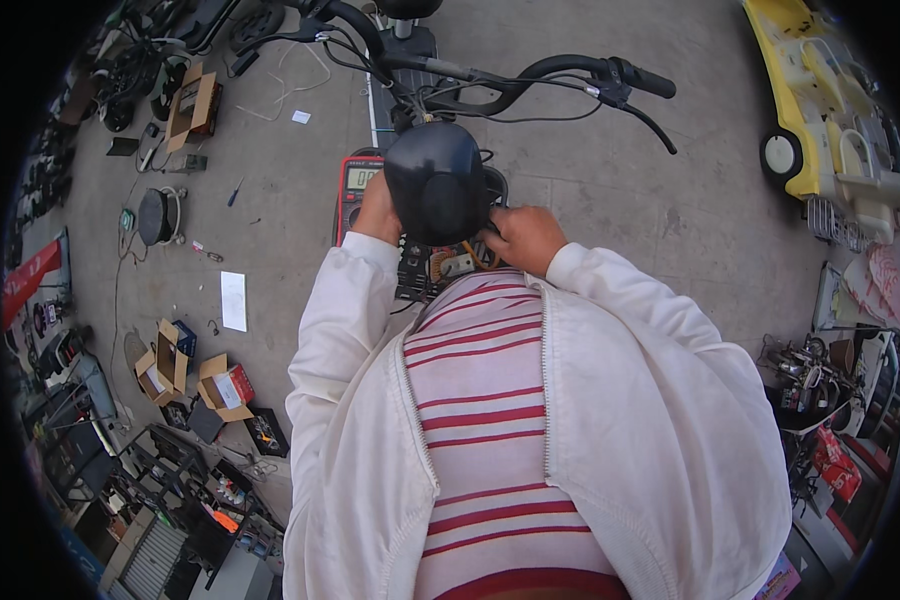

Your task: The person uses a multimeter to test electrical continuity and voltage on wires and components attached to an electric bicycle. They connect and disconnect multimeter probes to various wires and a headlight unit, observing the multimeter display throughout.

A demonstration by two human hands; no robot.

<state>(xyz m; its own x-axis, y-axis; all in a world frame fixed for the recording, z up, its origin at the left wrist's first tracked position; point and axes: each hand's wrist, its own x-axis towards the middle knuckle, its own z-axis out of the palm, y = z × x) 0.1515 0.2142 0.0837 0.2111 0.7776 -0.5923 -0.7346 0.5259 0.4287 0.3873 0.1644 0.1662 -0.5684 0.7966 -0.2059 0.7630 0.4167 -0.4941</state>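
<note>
A black saddle [438, 185] of an electric scooter stands in front of me, with the handlebar [450, 70] beyond it. My left hand [375, 212] is at the saddle's left side, its fingers hidden behind the saddle and out of sight. Just past that hand, a red multimeter [353, 180] with a lit display leans face up. My right hand [528, 238] is at the saddle's right edge, fingers curled closed near dark parts; what they grip is too covered to make out. Below the saddle, close to my body, wires and electronic parts [457, 264] show.
On the floor to the left lie a screwdriver [235, 192], a white sheet [233, 301], a round black stool-like piece [160, 217] and opened cardboard boxes [225, 388]. A yellow toy-like vehicle [805, 100] stands at the far right. Piled parts [815, 375] sit at the right.
</note>
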